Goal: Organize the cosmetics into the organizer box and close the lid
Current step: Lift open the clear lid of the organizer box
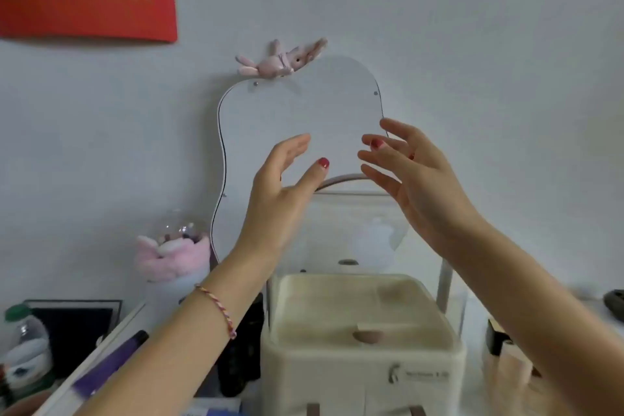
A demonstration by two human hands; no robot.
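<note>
A cream organizer box (363,358) stands in the lower middle, with a drawer notch on its front. Its clear lid (341,233) stands raised upright behind the box, its curved handle (341,179) at the top edge. My left hand (280,192) is up at the lid's top left, fingers straight, thumb near the handle. My right hand (415,176) hovers at the lid's top right with fingers spread and holds nothing. Whether either hand touches the lid is unclear because of blur. No cosmetics show inside the box from here.
A wavy-edged mirror (290,111) with a pink bunny (280,59) on top leans on the wall behind. A pink fluffy holder (172,255) stands left, with a purple pen (111,365) and a bottle (27,334) lower left. Dark items (499,341) lie right.
</note>
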